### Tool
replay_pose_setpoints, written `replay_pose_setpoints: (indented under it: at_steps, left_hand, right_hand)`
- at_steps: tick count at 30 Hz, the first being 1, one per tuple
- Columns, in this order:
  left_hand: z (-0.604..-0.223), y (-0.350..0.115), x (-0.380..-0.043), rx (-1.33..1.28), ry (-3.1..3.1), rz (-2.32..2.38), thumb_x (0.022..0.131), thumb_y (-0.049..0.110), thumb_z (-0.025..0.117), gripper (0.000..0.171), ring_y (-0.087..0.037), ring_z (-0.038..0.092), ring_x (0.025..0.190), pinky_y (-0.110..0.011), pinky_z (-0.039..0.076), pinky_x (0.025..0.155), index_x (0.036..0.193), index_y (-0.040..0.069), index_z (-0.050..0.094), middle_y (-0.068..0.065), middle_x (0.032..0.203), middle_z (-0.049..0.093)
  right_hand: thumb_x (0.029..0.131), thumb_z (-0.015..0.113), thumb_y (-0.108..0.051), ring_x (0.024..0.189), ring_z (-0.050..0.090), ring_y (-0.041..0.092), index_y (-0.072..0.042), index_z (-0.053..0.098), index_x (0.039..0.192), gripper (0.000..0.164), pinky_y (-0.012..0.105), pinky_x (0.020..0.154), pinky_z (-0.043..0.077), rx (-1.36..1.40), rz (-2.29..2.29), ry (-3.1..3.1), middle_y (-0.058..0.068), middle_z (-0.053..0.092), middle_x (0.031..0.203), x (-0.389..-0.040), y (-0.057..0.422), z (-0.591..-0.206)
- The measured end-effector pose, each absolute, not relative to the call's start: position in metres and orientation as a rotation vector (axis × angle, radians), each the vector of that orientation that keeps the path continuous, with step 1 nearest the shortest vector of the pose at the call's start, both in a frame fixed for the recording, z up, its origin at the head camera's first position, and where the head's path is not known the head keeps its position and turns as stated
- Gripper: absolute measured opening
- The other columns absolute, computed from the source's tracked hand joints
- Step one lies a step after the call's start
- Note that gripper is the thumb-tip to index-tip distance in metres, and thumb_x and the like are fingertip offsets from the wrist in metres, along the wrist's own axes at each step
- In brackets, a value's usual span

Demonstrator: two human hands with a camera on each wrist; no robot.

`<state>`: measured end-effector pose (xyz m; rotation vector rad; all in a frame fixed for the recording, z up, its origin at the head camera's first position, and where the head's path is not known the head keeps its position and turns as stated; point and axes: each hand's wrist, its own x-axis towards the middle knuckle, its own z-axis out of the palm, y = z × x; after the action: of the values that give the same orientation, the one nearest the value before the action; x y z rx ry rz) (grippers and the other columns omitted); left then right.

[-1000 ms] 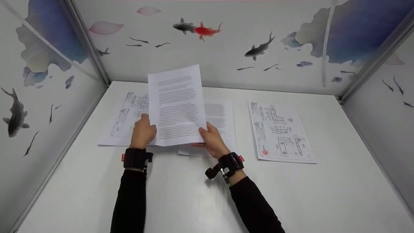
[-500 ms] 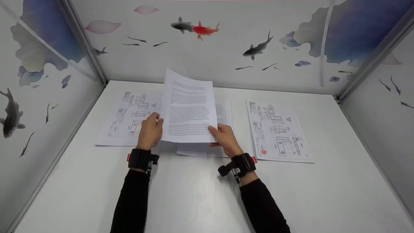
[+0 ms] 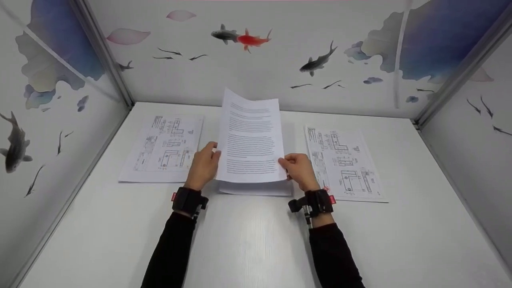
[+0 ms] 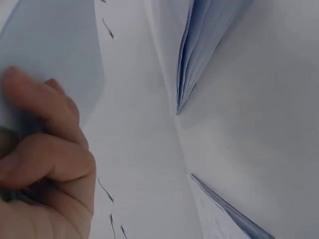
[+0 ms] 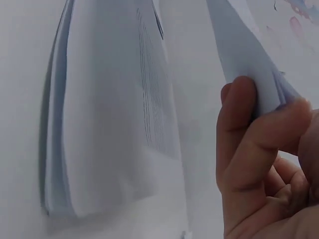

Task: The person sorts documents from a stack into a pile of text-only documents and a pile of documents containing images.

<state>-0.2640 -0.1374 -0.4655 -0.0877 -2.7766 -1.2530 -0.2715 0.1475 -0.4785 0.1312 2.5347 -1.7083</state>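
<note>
Both hands hold up a printed paper point(image 3: 252, 140), covered in lines of text, its top edge bowed. My left hand point(image 3: 204, 166) grips its lower left edge; the left wrist view has the curled fingers point(image 4: 45, 159) against the paper's pale underside. At the lower right edge my right hand point(image 3: 299, 170) pinches it between thumb and fingers, as the right wrist view also shows. Below the raised paper lies a paper stack point(image 3: 256, 189), mostly hidden in the head view; several layers show along the stack's edge point(image 5: 60, 124) in the right wrist view.
A stack of technical drawings point(image 3: 160, 148) lies to the left on the white table point(image 3: 248, 240). Another drawing stack point(image 3: 348, 164), with a red mark, lies right, partly behind the right hand and wristband. Panels with painted fish point(image 3: 318, 62) enclose the table's back and sides.
Both hands have carried the printed paper to the right, from partly over the left drawing stack to above the middle stack. The left drawing stack now shows almost fully.
</note>
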Motion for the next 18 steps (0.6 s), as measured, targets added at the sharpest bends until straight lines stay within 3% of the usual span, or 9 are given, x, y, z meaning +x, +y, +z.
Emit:
replay_pose_setpoints:
  at_steps: [3,7,12,18]
  left_hand:
    - [-0.47,-0.135,-0.265,-0.12,-2.842,-1.241,0.103,0.016,0.047,0.032,-0.022,0.062,0.08,-0.032,0.048,0.066,0.131,0.002,0.054,-0.013,0.1,0.068]
    - [-0.477,-0.134,-0.268,-0.098,-2.903,-1.228,0.1,0.016,0.052,0.026,-0.022,0.061,0.083,-0.034,0.049,0.071,0.12,0.001,0.061,-0.012,0.1,0.068]
    - [-0.486,-0.131,-0.27,-0.091,-2.969,-1.217,0.099,0.017,0.055,0.021,-0.023,0.06,0.082,-0.034,0.049,0.071,0.109,0.002,0.065,-0.011,0.098,0.068]
    - [-0.49,-0.126,-0.271,-0.071,-2.992,-1.2,0.099,0.016,0.055,0.019,-0.023,0.06,0.081,-0.035,0.048,0.07,0.105,0.001,0.065,-0.012,0.096,0.068]
  right_hand:
    - [0.092,0.067,-0.023,0.058,0.056,0.013,-0.002,0.069,0.095,0.021,0.028,0.05,0.051,0.129,-1.626,2.631,0.005,0.066,0.077,-0.268,0.153,-0.476]
    - [0.091,0.068,-0.024,0.053,0.056,0.014,-0.003,0.068,0.09,0.021,0.033,0.051,0.053,0.124,-1.504,2.686,0.005,0.064,0.071,-0.266,0.161,-0.475]
    - [0.092,0.067,-0.024,0.049,0.054,0.013,-0.003,0.069,0.089,0.021,0.03,0.05,0.051,0.132,-1.35,2.668,0.001,0.059,0.066,-0.266,0.168,-0.48]
    - [0.09,0.068,-0.022,0.055,0.06,0.016,-0.002,0.07,0.088,0.02,0.027,0.051,0.052,0.135,-1.226,2.621,0.005,0.064,0.072,-0.265,0.171,-0.487]
